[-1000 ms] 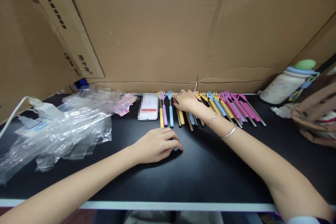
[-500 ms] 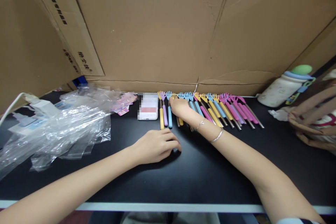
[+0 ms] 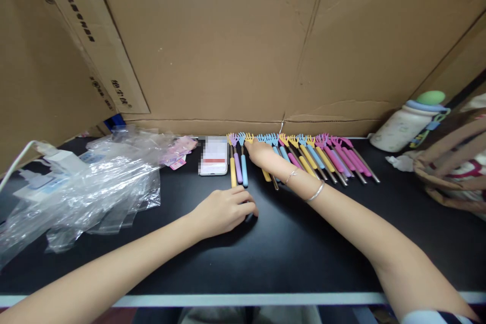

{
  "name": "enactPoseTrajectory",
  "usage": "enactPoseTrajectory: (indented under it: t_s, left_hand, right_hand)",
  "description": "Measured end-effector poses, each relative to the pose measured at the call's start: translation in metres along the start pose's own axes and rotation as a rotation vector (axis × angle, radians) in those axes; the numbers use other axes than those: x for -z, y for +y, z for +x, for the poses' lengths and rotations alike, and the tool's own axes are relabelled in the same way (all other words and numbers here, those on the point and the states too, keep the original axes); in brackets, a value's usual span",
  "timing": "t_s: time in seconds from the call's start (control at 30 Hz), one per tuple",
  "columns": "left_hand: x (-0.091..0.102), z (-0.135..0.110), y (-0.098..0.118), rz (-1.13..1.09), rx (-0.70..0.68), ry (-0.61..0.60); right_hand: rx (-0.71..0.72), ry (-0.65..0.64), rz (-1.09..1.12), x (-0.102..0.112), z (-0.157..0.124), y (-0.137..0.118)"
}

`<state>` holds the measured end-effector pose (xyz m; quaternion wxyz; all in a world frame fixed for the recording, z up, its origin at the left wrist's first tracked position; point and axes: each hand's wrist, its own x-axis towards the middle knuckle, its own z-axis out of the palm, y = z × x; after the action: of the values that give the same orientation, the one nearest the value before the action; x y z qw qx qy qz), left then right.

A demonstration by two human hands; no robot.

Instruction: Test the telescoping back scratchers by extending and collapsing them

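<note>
A row of small back scratchers [image 3: 304,154] with yellow, blue, purple and pink handles and hand-shaped heads lies along the back of the black table [image 3: 266,253]. My right hand [image 3: 264,154] lies on the left part of that row, fingers closed around a yellow-headed scratcher [image 3: 250,139]. My left hand [image 3: 224,210] rests on the table in front of the row, fingers curled over something small I cannot make out. Three scratchers [image 3: 237,162] lie apart at the left, beside a white phone [image 3: 214,156].
A heap of clear plastic bags [image 3: 91,182] lies at the left, with pink labels [image 3: 178,152], a white charger and cable [image 3: 56,159]. Cardboard walls [image 3: 228,35] close the back and left. A bottle [image 3: 406,121] and bag [image 3: 451,162] stand at the right.
My right hand has slid left along the row of scratchers and now covers a yellow one next to the three separated ones. My left hand has stayed in place.
</note>
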<state>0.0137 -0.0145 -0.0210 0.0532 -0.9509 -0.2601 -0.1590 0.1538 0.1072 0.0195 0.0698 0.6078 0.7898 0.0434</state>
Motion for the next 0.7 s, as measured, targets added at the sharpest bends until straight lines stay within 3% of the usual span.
enactPoseTrajectory:
  t_s: [0.27,0.43,0.57,0.7]
  left_hand:
    - [0.001,-0.001,-0.002,-0.075,0.033,-0.016]
    - [0.001,0.0,-0.004,-0.083,0.013,0.0]
    - [0.0,0.001,-0.01,-0.01,-0.035,0.069]
    - [-0.002,0.002,-0.017,0.036,0.023,0.071]
  right_hand:
    - [0.031,0.063,-0.063,0.027,-0.025,0.027]
    - [0.096,0.061,-0.073,0.03,-0.034,0.047]
    - [0.11,0.022,-0.077,0.023,-0.031,0.039]
    - [0.073,-0.016,-0.075,0.018,-0.02,0.023]
